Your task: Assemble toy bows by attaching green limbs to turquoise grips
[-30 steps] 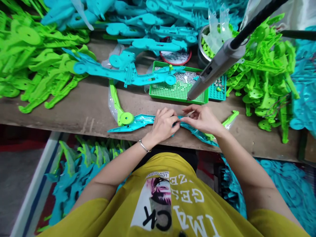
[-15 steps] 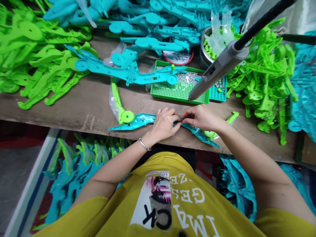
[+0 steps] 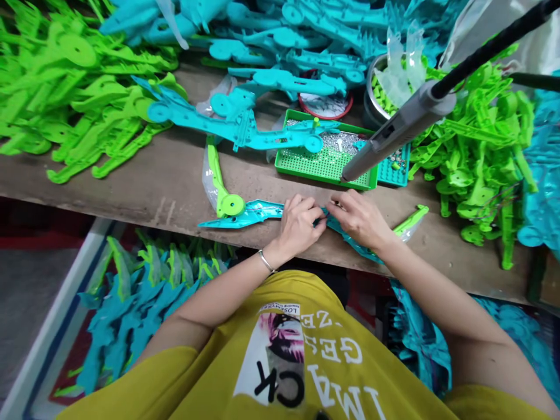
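Observation:
A long blue plastic shell [image 3: 261, 211], hollow side up, lies along the table's front edge. A green plastic leg [image 3: 231, 204] with a round end and a clear sleeve is set at its left part. Another green leg [image 3: 411, 221] sticks out on the right, its inner end hidden behind my right wrist. My left hand [image 3: 301, 224] is closed over the middle of the shell, fingertips inside the hollow. Close beside it, my right hand [image 3: 361, 219] has thumb and fingers pinched together above the shell; what they hold is too small to make out. Thin wires run in the hollow.
A grey electric screwdriver [image 3: 385, 137] hangs over a green tray [image 3: 315, 172] of small screws. Another blue shell [image 3: 210, 125] overlaps that tray. Green legs [image 3: 79, 105] pile up left, more green parts [image 3: 476, 151] right, blue shells [image 3: 280, 46] behind. A white-edged crate [image 3: 65, 297] stands below.
The view has shifted slightly, so the table things appear further right. My right hand has turned and lifted a little from the shell, its wrist now covering the right leg's round end. My left hand keeps its place.

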Tool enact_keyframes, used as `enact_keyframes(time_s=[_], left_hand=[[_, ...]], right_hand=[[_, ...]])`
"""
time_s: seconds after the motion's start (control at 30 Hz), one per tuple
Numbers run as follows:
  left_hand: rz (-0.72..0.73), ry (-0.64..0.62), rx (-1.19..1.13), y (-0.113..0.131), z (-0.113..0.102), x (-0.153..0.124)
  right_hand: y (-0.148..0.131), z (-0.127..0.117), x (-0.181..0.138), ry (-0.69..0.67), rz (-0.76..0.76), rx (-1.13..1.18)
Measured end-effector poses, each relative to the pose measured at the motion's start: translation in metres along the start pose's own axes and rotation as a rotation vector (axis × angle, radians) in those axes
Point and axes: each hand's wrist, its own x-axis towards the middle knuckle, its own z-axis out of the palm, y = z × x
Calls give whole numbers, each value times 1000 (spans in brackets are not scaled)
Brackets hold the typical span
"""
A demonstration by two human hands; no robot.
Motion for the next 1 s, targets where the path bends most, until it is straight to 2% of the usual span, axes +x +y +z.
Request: enact_keyframes(time_s=[0.17,0.33,0.5,0.63,0.77,0.87,1.0], left_hand=[[35,-4,61,1,0,-2],[116,-32,123,-3,-4,-2],[205,-56,206,-5,-5,-1],[288,-116,255,-7,-10,1],[364,-231,260,-9,-24,3],[331,-305,216,-10,-38,0],[268,-324,141,-13,-47,-9]], right_hand=[[-1,16,-11,65,103,107],[-1,17,-9,81,167,138],[-2,23,-6,138,292,304],[-4,26,-9,159,321,394],[-6,26,-10,171,321,427],[-8,26,-10,197,347,441],[-11,28,-8,215,379,466]])
